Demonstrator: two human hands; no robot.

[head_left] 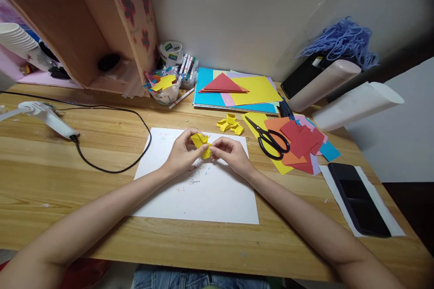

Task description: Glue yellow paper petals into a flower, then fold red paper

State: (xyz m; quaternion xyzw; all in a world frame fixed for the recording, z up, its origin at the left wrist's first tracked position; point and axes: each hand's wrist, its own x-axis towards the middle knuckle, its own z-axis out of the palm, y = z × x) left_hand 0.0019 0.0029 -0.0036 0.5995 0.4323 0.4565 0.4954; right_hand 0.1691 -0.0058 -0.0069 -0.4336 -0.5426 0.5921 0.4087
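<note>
White sheet (224, 203) on a wooden table (68, 198), taken as the landmark for all positions; the folded yellow paper (197, 140) is held above the far half of the sheet; the left hand (181, 153), over the sheet's far left part, pinches it between thumb and fingers; the right hand (232, 153), over the sheet's far right part, has thumb and forefinger drawn together on its right edge. Just beyond the sheet's far right corner lie small folded yellow pieces (231, 119), grouped closely; right of the sheet, black-handled scissors (261, 132) rest partly on loose coloured papers (303, 142), chiefly red, orange and yellow; farther right of the sheet, a dark phone (359, 201) lies on a white tissue (377, 198).

Beyond the sheet, a stack of coloured sheets (261, 90) bears red paper triangles (222, 83); beyond the sheet's far left corner stand a tub of paper scraps (167, 95) and upright markers (187, 67), with one loose marker (181, 98) lying near the tub; left of the sheet, a black cable (111, 171) loops from a white device (56, 119), its curve reaching the sheet's left edge.
</note>
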